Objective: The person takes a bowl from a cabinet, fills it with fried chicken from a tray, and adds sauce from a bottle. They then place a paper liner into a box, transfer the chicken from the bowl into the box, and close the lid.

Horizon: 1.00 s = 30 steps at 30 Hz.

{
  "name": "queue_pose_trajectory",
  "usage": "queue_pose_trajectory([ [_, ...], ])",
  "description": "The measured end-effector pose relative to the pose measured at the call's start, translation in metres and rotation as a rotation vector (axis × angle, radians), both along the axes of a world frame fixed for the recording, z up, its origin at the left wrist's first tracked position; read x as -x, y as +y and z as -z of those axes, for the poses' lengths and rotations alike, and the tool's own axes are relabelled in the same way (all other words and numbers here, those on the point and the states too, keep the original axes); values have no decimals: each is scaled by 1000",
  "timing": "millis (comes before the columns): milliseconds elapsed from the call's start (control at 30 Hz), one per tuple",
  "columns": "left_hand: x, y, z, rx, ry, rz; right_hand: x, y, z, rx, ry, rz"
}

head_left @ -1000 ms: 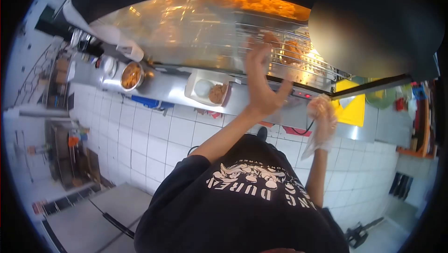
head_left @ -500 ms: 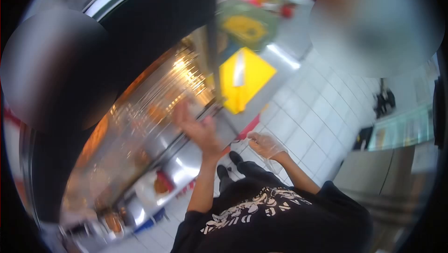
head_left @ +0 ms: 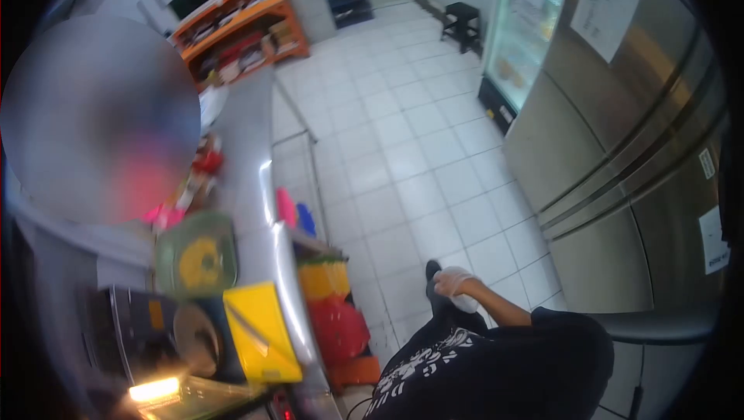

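Observation:
My right hand (head_left: 456, 284), in a thin clear plastic glove, hangs low in front of my body above the dark trousers and one dark shoe. Its fingers are curled closed; whether anything is inside them is hidden. Whitish, loose plastic shows at the lower side of the hand. My left hand is out of view. To the left, a yellow chopping board (head_left: 263, 335) with a knife-like blade across it lies on the steel counter (head_left: 252, 187). Beyond it is a green tray (head_left: 198, 253) with something yellow in it.
Steel refrigerator doors (head_left: 581, 211) and a glass-door fridge (head_left: 523, 32) line the right. Under the counter is a red plastic item (head_left: 339, 331). Farther off stand an orange shelf (head_left: 240, 29) and a black stool (head_left: 461, 25). White tiles (head_left: 403, 156) cover the floor.
My view has swung right, from the lit glass display case to the aisle and fridges. My left hand has left the view; my gloved right hand stays low by my body.

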<state>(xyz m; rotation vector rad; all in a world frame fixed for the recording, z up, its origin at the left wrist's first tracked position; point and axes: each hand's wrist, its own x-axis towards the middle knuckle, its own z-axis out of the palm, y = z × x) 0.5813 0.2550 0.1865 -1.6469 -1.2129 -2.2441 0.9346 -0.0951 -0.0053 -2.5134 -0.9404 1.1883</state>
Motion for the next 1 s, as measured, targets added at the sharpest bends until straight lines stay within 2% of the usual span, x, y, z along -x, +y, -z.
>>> queue_pose_trajectory([
  [100,-105,10,-2,64,40,18,-99,11,3,-75,-26,-80],
  [133,-141,10,0,129,67,68,-136,17,15,-81,-29,-37],
  [167,-178,9,0,218,95,152,-174,24,-10,-86,-38,-6],
  [200,-216,4,4,323,135,259,-212,30,-8,-205,-146,12],
  [233,-265,-8,-2,422,276,301,-254,39,-34,-246,-177,17],
  [300,-351,-19,-7,636,232,580,-331,55,-108,-262,-133,166],
  [333,-385,-15,2,765,227,672,-368,58,-109,-369,-198,266],
  [367,-419,-7,11,773,239,692,-402,56,-108,-472,-263,364],
  [467,-530,24,38,782,325,767,-503,34,-95,-420,-271,558],
  [533,-614,37,50,688,398,813,-550,-3,-65,-300,-296,609],
  [567,-659,39,50,885,176,1012,-567,-24,-42,-179,-306,611],
  [600,-698,45,56,899,178,1039,-584,-48,-29,-47,-321,604],
  [667,-788,65,66,886,485,1077,-621,-79,-48,94,-222,607],
  [733,-891,58,66,643,596,1214,-675,-129,11,-41,-221,707],
  [800,-989,34,35,715,739,1274,-730,-126,-66,-78,-409,873],
  [833,-1034,24,24,689,742,1299,-776,-148,-57,-238,-396,916],
  [900,-1111,11,13,832,793,1546,-857,-173,-56,-470,-497,1028],
  [967,-1176,10,18,738,936,1583,-940,-178,-81,-514,-678,1110],
  [1000,-1207,9,20,664,1058,1595,-993,-185,-90,-491,-661,1235],
])
